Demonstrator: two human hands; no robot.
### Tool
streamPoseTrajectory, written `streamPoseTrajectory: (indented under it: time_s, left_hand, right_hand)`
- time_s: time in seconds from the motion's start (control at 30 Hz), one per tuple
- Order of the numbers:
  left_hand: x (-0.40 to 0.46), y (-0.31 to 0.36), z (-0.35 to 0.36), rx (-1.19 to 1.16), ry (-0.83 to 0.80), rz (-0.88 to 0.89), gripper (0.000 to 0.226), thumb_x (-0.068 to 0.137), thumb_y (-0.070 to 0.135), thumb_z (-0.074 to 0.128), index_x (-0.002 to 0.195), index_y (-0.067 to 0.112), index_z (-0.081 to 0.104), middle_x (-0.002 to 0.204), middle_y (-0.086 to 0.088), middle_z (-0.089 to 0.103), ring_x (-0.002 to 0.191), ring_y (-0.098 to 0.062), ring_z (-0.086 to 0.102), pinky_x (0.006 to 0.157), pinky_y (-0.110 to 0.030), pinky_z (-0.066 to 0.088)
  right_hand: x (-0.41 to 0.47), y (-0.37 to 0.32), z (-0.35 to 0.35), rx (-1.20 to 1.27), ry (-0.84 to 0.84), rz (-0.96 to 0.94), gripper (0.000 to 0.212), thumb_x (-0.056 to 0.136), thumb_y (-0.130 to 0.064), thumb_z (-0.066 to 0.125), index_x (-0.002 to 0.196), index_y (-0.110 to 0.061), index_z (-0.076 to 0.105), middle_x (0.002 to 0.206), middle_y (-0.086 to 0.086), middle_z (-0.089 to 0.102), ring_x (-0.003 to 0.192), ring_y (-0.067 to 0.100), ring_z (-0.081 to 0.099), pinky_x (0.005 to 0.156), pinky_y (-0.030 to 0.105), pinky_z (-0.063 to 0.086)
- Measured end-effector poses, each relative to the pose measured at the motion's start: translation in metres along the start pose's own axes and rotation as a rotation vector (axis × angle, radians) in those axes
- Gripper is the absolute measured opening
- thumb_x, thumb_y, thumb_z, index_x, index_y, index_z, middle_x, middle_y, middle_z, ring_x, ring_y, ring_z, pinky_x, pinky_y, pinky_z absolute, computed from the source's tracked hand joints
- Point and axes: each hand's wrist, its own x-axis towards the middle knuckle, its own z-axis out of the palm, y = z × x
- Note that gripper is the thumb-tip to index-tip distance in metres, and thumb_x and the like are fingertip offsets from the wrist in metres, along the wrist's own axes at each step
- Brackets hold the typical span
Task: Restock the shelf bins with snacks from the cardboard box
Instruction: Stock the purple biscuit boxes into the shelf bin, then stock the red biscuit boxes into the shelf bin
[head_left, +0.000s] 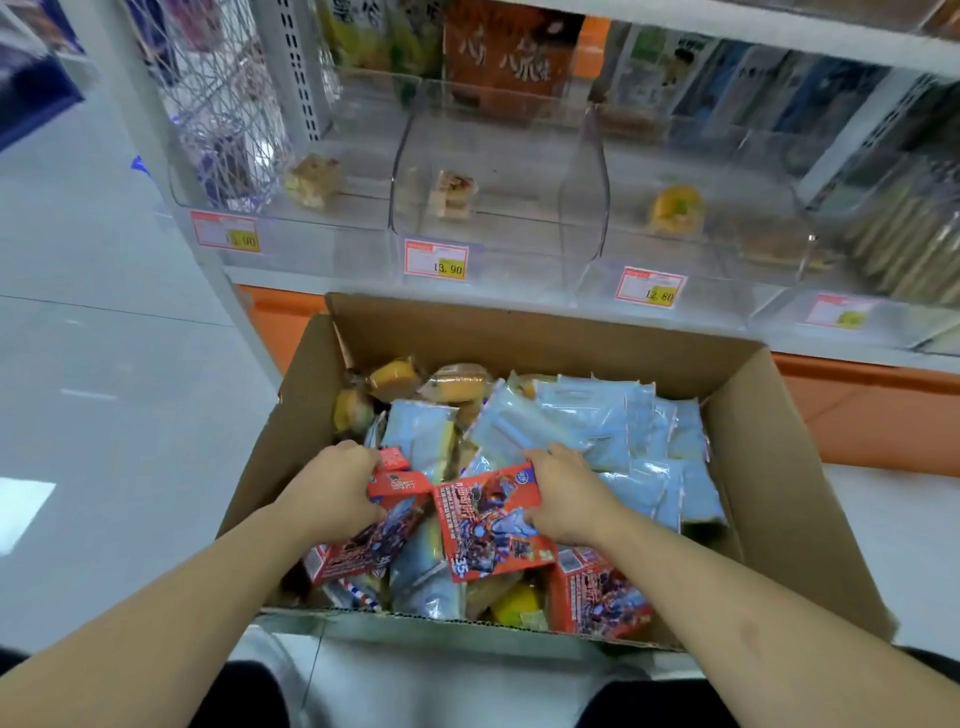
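An open cardboard box (550, 332) sits on the floor below the shelf, full of snacks: pale blue packets (587, 421), clear-wrapped yellow cakes (395, 382) and red printed cartons. My left hand (332, 493) grips one red carton (363, 540) at the box's near left. My right hand (563, 493) grips another red carton (485, 525) beside it. A third red carton (597, 592) lies at the near right. Above stand clear plastic shelf bins (498, 228), each holding only a few wrapped cakes.
Price tags (436, 260) hang on the bin fronts. Packaged goods line the shelf behind the bins. A wire rack (218, 98) stands at the shelf's left end. An orange base strip (857, 405) runs under the shelf. Pale floor tiles spread to the left.
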Motion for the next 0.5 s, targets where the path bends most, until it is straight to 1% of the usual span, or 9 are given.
streamPoseTrajectory:
  time_s: [0.1,0.17,0.2,0.23,0.3,0.33,0.4,0.47,0.5]
  left_hand:
    - [-0.007,0.007,-0.012,-0.075,0.023,-0.048,0.046,0.082,0.036,0.085,0.122,0.019,0.069,0.117,-0.003,0.063,0.105,-0.023,0.063,0.09,-0.035,0.054]
    - [-0.013,0.011,-0.026,-0.146,0.049,-0.081,0.05,0.079,0.037,0.086,0.124,0.025,0.067,0.119,-0.002,0.067,0.101,-0.021,0.064,0.085,-0.033,0.054]
    - [-0.016,0.013,-0.035,-0.2,0.067,-0.096,0.051,0.079,0.037,0.086,0.124,0.027,0.066,0.119,0.0,0.069,0.097,-0.02,0.064,0.082,-0.032,0.054]
    - [-0.019,0.015,-0.045,-0.264,0.09,-0.113,0.05,0.079,0.037,0.086,0.124,0.03,0.064,0.117,0.001,0.069,0.094,-0.018,0.065,0.08,-0.031,0.054]
    - [-0.027,0.018,-0.067,-0.382,0.145,-0.127,0.047,0.082,0.039,0.087,0.12,0.034,0.06,0.11,0.005,0.068,0.089,-0.014,0.067,0.076,-0.029,0.053]
    - [-0.031,0.019,-0.079,-0.424,0.173,-0.124,0.046,0.082,0.04,0.087,0.118,0.035,0.059,0.107,0.007,0.068,0.086,-0.012,0.069,0.073,-0.028,0.054]
    - [-0.041,0.023,-0.104,-0.533,0.221,-0.111,0.045,0.082,0.041,0.089,0.115,0.031,0.061,0.103,0.005,0.071,0.081,-0.012,0.073,0.07,-0.029,0.058]
    - [-0.053,0.029,-0.129,-0.766,0.25,-0.1,0.038,0.082,0.032,0.09,0.11,0.022,0.066,0.095,-0.002,0.079,0.076,-0.02,0.079,0.074,-0.039,0.065]
    - [-0.059,0.032,-0.141,-0.879,0.244,-0.09,0.034,0.083,0.027,0.089,0.108,0.017,0.069,0.09,-0.006,0.081,0.075,-0.022,0.08,0.075,-0.043,0.065]
  right_hand:
    - [-0.004,-0.004,-0.005,0.061,0.006,-0.005,0.059,0.077,-0.023,0.088,0.122,-0.021,0.049,0.12,0.005,0.051,0.115,0.024,0.049,0.092,0.04,0.05]
    - [-0.01,-0.01,-0.011,0.128,-0.046,-0.01,0.059,0.074,-0.016,0.088,0.115,-0.024,0.045,0.104,0.004,0.061,0.096,0.022,0.061,0.077,0.043,0.055]
    - [-0.013,-0.012,-0.017,0.161,-0.066,-0.011,0.06,0.074,-0.012,0.086,0.116,-0.025,0.045,0.096,0.005,0.065,0.088,0.023,0.066,0.072,0.045,0.057]
    - [-0.016,-0.014,-0.025,0.201,-0.063,-0.013,0.059,0.075,-0.009,0.084,0.116,-0.027,0.045,0.092,0.006,0.068,0.083,0.024,0.069,0.071,0.047,0.058]
    - [-0.022,-0.015,-0.048,0.311,0.006,-0.02,0.057,0.076,-0.008,0.082,0.115,-0.031,0.049,0.089,0.004,0.07,0.077,0.022,0.07,0.072,0.049,0.062]
    - [-0.026,-0.015,-0.062,0.389,0.055,-0.021,0.057,0.077,-0.007,0.084,0.116,-0.031,0.05,0.089,0.0,0.07,0.076,0.019,0.068,0.073,0.047,0.061]
    - [-0.038,-0.013,-0.092,0.561,0.15,-0.023,0.058,0.081,-0.008,0.087,0.123,-0.028,0.053,0.096,-0.008,0.068,0.083,0.01,0.066,0.074,0.033,0.057]
    - [-0.052,-0.008,-0.12,0.695,0.234,-0.049,0.049,0.084,-0.008,0.087,0.122,-0.022,0.06,0.103,-0.009,0.07,0.095,0.007,0.067,0.077,0.022,0.052]
    - [-0.059,-0.005,-0.132,0.747,0.266,-0.073,0.042,0.085,-0.007,0.086,0.119,-0.021,0.065,0.105,-0.006,0.073,0.099,0.009,0.069,0.08,0.021,0.052]
